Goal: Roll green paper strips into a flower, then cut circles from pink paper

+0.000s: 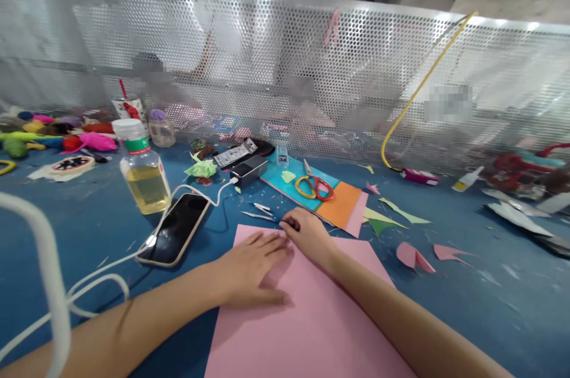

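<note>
A large pink paper sheet (pixel 312 318) lies on the blue table in front of me. My left hand (pixel 252 268) rests flat on its upper left part, fingers stretched out and together. My right hand (pixel 307 234) sits at the sheet's far edge with fingers curled, pinching a thin dark pen or pencil whose tip touches the paper near the top edge. The two hands nearly touch.
A black phone (pixel 174 228) on a white cable lies to the left, beside a bottle of yellow liquid (pixel 143 167). Scissors (pixel 314 187) rest on teal and orange sheets (pixel 332 203) beyond my hands. Paper scraps (pixel 414 256) lie to the right. A perforated metal screen (pixel 285 69) backs the table.
</note>
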A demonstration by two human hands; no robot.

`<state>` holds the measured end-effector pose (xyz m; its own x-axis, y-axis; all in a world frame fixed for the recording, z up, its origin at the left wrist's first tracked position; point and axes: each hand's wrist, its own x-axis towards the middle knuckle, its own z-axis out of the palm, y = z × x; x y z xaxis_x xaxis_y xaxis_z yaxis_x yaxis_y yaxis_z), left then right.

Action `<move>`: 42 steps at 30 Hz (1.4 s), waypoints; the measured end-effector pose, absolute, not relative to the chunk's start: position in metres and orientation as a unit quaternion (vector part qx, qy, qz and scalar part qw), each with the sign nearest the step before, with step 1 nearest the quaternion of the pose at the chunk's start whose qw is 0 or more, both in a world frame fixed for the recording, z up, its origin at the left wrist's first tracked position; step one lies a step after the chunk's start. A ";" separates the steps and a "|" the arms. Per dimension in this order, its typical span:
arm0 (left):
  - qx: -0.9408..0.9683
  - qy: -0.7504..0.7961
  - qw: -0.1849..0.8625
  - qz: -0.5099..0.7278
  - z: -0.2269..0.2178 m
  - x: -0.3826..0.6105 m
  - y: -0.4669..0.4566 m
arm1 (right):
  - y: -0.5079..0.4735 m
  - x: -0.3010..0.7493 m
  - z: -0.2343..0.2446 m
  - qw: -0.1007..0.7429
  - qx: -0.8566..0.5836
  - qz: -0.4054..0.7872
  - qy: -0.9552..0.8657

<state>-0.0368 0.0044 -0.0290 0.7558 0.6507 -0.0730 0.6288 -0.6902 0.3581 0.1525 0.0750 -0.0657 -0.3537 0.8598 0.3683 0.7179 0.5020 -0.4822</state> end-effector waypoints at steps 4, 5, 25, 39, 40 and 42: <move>0.909 0.372 0.185 0.004 -0.022 -0.040 0.005 | 0.075 0.153 -0.062 0.288 -0.490 0.113 -0.815; 0.907 0.380 0.183 0.005 -0.021 -0.040 0.006 | 0.074 0.153 -0.062 0.286 -0.491 0.112 -0.815; 0.832 0.544 0.086 0.063 -0.006 -0.059 0.031 | 0.081 0.166 -0.054 0.238 -0.537 0.085 -0.805; 0.824 0.550 0.127 0.049 -0.005 -0.064 0.022 | 0.078 0.166 -0.047 0.202 -0.557 0.060 -0.803; 0.824 0.550 0.128 0.046 -0.005 -0.065 0.021 | 0.078 0.168 -0.044 0.195 -0.563 0.056 -0.801; 0.822 0.556 0.120 0.043 -0.003 -0.066 0.021 | 0.077 0.177 -0.037 0.183 -0.570 0.052 -0.799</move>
<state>-0.0661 0.0206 -0.0033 0.3790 0.9232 -0.0631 0.9027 -0.3538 0.2447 0.1765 0.0767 -0.0368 -0.2826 0.9305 0.2331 0.8923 0.3442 -0.2921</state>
